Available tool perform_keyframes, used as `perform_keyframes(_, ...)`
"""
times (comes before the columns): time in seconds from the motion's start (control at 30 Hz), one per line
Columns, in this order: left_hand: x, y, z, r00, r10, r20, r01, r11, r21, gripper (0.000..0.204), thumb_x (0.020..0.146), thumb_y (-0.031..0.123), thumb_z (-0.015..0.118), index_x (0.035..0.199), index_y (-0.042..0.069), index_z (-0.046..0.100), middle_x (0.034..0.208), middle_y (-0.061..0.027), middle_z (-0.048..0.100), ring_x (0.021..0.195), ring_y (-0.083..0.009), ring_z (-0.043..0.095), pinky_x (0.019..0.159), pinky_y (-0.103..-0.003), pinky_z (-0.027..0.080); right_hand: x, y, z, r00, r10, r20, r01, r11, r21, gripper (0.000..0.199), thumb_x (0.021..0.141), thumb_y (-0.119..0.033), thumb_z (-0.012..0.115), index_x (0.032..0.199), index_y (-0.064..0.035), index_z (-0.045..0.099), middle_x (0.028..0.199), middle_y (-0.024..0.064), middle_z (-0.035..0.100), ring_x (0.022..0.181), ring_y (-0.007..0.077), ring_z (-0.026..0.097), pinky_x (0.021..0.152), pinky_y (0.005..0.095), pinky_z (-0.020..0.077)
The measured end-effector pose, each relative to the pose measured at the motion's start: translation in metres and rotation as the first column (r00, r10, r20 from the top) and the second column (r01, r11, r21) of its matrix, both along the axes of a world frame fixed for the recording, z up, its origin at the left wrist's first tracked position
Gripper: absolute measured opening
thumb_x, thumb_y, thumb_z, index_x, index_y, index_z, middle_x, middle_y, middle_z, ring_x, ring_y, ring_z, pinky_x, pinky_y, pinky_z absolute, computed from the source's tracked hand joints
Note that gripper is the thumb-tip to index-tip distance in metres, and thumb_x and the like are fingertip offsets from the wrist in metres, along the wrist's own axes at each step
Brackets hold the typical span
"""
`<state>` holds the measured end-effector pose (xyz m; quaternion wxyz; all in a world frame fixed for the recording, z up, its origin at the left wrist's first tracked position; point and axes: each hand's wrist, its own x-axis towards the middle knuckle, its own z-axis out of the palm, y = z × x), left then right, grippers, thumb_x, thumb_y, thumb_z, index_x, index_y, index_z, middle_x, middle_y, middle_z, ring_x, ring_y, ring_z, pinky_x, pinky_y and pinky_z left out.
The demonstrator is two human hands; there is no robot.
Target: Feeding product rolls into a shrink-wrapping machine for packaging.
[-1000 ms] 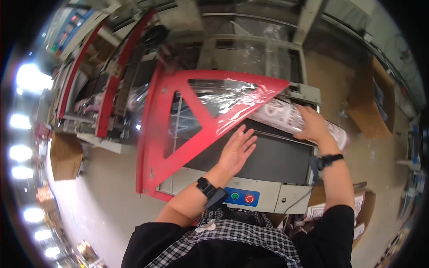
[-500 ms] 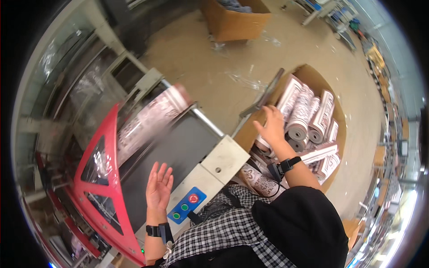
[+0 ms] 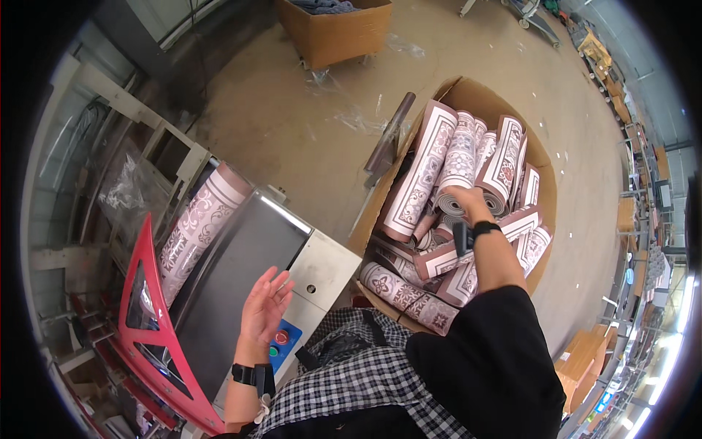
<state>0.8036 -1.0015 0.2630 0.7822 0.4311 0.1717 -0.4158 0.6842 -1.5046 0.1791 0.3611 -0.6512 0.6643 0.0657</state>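
My left hand (image 3: 265, 307) is held palm up, fingers apart and holding nothing, over the near edge of the machine beside its blue button panel (image 3: 285, 339). My right hand (image 3: 472, 203) reaches into a large cardboard box (image 3: 545, 168) at the right. It is at the near end of a patterned rolled mat (image 3: 459, 157), and its fingers are mostly hidden. Several pink-and-white rolled mats lie around it at different angles. Another rolled mat (image 3: 203, 227) lies on the machine's far left side, partly behind the red-framed cover (image 3: 136, 322).
The machine's dark bed (image 3: 241, 256) stands at my left, with a pale metal side plate (image 3: 326, 271). A dark bar (image 3: 391, 132) sticks up beside the mat box. Farther off stands a box of grey cloth (image 3: 336, 35). Plastic scraps (image 3: 358, 123) lie on the floor.
My right hand has moved down and right into the box, to the end of a rolled mat. The rolled mat on the machine has shifted left, away from my hands. My left hand stays open.
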Motion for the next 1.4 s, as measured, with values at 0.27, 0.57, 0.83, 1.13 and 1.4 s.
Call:
perform_keyframes(0.27,-0.001,-0.051,0.008,0.928,-0.371,0.038,0.372,0.928,-0.009,0.047,0.093,0.028,0.048,0.133,0.005,0.037,0.128,-0.0146,0.048,0.112,-0.0232,0.051,0.093,-0.033,0.043,-0.107,0.074,0.095,0.532,-0.478,0.699,0.015,0.831,0.556,0.051,0.079,-0.045,0.058,0.116,-0.0113,0.051,0.099,0.0058,0.062,0.082,0.0178,0.060,0.058,0.0306,0.0466)
perform_keyframes(0.57,-0.015,-0.169,0.025,0.628,-0.723,0.288,0.775,0.616,-0.143,0.071,0.087,0.047,0.054,0.139,0.007,0.028,0.136,-0.0093,0.039,0.120,-0.0199,0.041,0.099,-0.035,0.035,-0.203,0.214,0.147,0.494,-0.195,0.847,-0.044,0.967,0.249,0.094,0.067,-0.052,0.070,0.135,-0.0006,0.029,0.125,0.0151,0.045,0.115,0.0286,0.046,0.095,0.0411,0.0404)
perform_keyframes(0.83,-0.028,-0.180,0.047,0.893,-0.257,0.370,0.402,0.827,-0.394,0.099,0.073,0.045,0.071,0.141,0.005,0.012,0.141,-0.0133,0.027,0.128,-0.0242,0.030,0.105,-0.038,0.028,-0.187,0.223,0.155,0.630,0.624,0.463,-0.591,0.772,-0.236,0.111,0.050,-0.024,0.081,0.137,0.0025,0.019,0.136,0.0179,0.026,0.124,0.0288,0.031,0.102,0.0406,0.0271)
perform_keyframes(1.13,-0.022,-0.072,0.036,0.973,-0.124,0.197,0.232,0.563,-0.793,0.094,0.061,0.029,0.083,0.135,0.003,0.031,0.130,-0.0101,0.046,0.119,-0.0212,0.045,0.103,-0.036,0.035,-0.042,0.226,0.140,0.343,0.465,0.816,-0.849,0.526,0.057,0.132,0.043,-0.055,0.084,0.138,0.0043,0.014,0.136,0.0156,0.031,0.125,0.0274,0.034,0.104,0.0363,0.0260)
perform_keyframes(1.4,0.004,-0.028,0.032,0.713,0.014,0.701,0.308,0.892,-0.330,0.117,0.057,0.053,0.079,0.140,0.000,0.015,0.143,-0.0150,0.022,0.132,-0.0287,0.024,0.106,-0.040,0.024,0.034,0.273,0.151,0.474,0.201,0.857,-0.857,0.330,0.397,0.101,0.055,-0.038,0.082,0.132,0.0028,0.031,0.118,0.0119,0.051,0.105,0.0235,0.052,0.092,0.0345,0.0416)
